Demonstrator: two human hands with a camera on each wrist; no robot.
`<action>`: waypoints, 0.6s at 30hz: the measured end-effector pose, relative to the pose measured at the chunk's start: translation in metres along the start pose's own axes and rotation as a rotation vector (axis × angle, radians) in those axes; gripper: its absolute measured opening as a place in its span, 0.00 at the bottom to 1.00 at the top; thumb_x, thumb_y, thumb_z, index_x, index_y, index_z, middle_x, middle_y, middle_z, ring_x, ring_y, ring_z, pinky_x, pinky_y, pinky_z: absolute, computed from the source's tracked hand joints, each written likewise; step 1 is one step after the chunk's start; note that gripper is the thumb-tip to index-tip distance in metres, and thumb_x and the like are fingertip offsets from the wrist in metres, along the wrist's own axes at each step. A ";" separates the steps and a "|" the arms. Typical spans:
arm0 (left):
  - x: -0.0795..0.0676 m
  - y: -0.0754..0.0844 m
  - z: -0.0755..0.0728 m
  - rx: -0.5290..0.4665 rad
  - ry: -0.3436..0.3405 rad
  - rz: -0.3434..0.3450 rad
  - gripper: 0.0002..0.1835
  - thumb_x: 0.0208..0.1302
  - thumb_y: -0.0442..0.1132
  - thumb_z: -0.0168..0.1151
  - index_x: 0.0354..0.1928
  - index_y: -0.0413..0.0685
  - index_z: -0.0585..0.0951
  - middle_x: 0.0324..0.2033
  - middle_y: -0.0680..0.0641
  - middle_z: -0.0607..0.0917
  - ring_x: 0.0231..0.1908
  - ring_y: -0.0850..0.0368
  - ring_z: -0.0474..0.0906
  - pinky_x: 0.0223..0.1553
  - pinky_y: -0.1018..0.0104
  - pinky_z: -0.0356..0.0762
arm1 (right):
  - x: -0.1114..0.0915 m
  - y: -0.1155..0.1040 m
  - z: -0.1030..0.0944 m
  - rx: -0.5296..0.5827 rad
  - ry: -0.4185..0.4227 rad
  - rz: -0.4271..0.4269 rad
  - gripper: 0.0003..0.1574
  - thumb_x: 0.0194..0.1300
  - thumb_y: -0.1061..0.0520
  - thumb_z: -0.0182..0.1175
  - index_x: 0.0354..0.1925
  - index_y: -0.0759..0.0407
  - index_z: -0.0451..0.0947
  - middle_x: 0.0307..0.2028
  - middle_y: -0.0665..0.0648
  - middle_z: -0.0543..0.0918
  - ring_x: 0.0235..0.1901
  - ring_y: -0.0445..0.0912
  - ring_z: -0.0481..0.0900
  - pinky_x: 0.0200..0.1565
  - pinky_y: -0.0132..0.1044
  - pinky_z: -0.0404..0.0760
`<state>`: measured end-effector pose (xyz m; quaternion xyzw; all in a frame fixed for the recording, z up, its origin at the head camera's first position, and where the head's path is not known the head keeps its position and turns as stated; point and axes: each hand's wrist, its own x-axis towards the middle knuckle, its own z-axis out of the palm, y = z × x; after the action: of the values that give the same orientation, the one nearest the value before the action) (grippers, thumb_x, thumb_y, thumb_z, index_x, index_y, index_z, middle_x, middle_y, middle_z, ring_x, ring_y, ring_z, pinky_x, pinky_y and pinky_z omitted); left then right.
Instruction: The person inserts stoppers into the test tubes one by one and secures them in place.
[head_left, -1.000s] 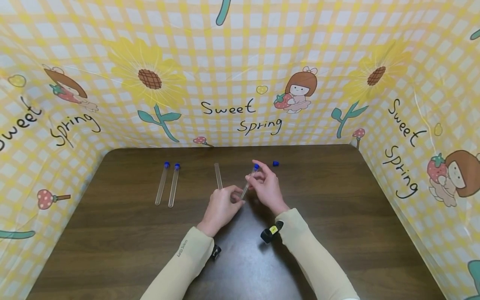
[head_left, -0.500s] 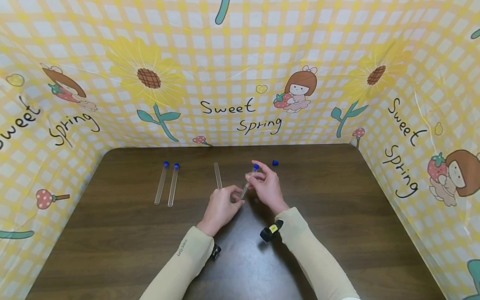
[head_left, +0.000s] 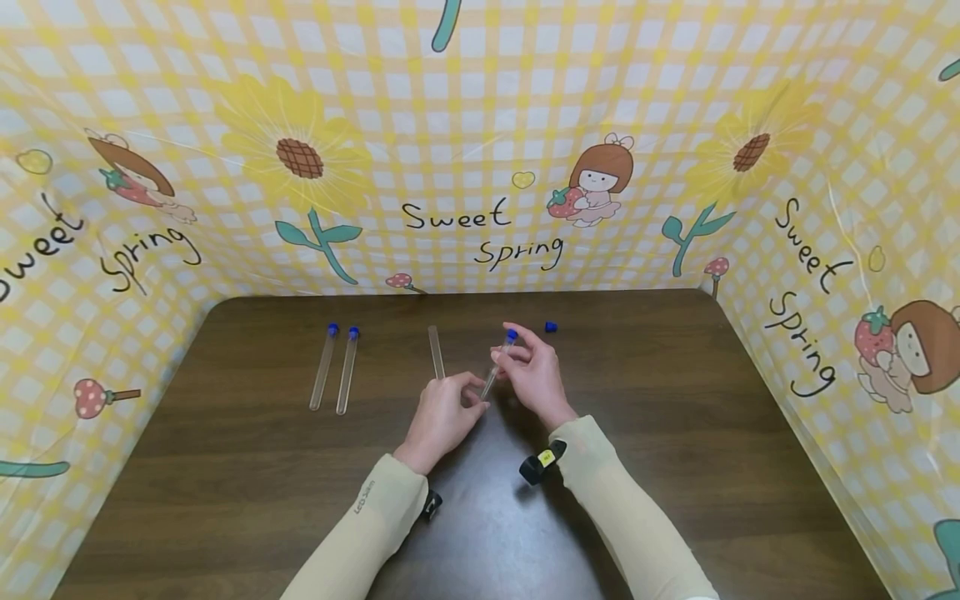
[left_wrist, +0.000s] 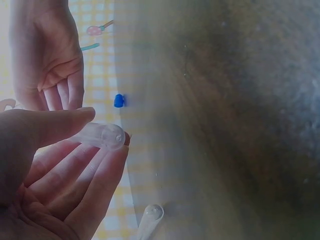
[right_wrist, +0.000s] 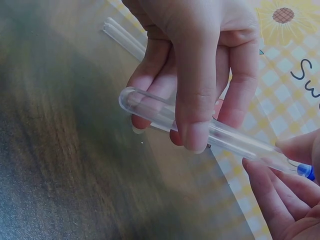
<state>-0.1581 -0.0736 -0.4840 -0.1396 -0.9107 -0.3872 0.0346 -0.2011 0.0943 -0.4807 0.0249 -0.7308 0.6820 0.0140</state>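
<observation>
A clear test tube [head_left: 489, 385] is held slanted above the table between both hands. Thumb and fingers of my left hand [head_left: 446, 415] pinch its rounded lower half, as the right wrist view also shows on the tube [right_wrist: 230, 139]. At the other end, my right hand [head_left: 538, 379] grips the tube just below its blue cap [head_left: 512, 334], with the index finger reaching up beside the cap. An uncapped tube [head_left: 436, 348] lies on the table, partly hidden behind my left hand. Beyond my right hand sits a loose blue cap [head_left: 551, 327].
Two blue-capped test tubes, one outer [head_left: 322, 375] and one inner [head_left: 347, 379], lie side by side at the left of the dark wooden table [head_left: 225, 483]. A yellow checked cloth [head_left: 450, 125] with printed flowers walls the back and both sides.
</observation>
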 end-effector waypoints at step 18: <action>0.000 0.003 -0.002 -0.006 -0.004 -0.010 0.13 0.56 0.32 0.78 0.44 0.44 0.87 0.26 0.53 0.88 0.28 0.63 0.84 0.33 0.62 0.81 | 0.001 -0.001 0.000 0.004 -0.002 0.018 0.33 0.67 0.63 0.69 0.68 0.57 0.74 0.46 0.63 0.88 0.33 0.58 0.87 0.39 0.46 0.86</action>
<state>-0.1572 -0.0735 -0.4809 -0.1356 -0.9103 -0.3900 0.0305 -0.2018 0.0938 -0.4799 0.0192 -0.7295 0.6836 0.0070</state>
